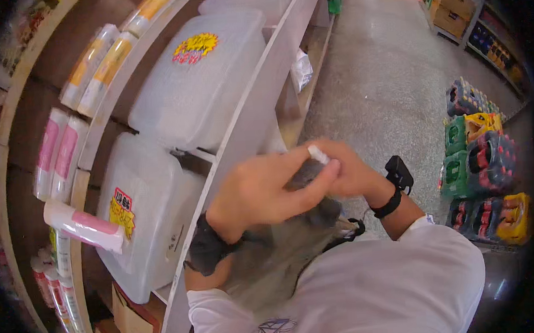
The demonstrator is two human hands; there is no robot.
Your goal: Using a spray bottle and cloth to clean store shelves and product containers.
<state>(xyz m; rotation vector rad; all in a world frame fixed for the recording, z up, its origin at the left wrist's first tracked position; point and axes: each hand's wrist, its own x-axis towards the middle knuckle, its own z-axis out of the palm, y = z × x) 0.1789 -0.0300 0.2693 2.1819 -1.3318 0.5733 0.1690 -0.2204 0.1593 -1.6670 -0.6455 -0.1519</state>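
My left hand (259, 190) and my right hand (348, 167) meet in front of my body, slightly blurred. A small white piece (318, 154), perhaps twisted paper or plastic, shows between their fingertips. My left thumb and forefinger close on it, and the fingers of my right hand press against it from the other side. What it is exactly cannot be made out. Each wrist wears a black band; the right band (387, 203) carries a small black box (398, 173). Left of my hands, lidded translucent plastic bins (205, 82) stand on a shelf, with bright promotional stickers on them.
The white shelf edge (245, 114) runs close beside my left arm. Plastic-wrapped rolls with pink bands (66, 157) line the upper shelf, one roll (88, 227) jutting out over a bin. Cardboard boxes (136, 317) sit below. Shrink-wrapped bottle packs (489, 162) stand on the aisle floor (371, 61) at right.
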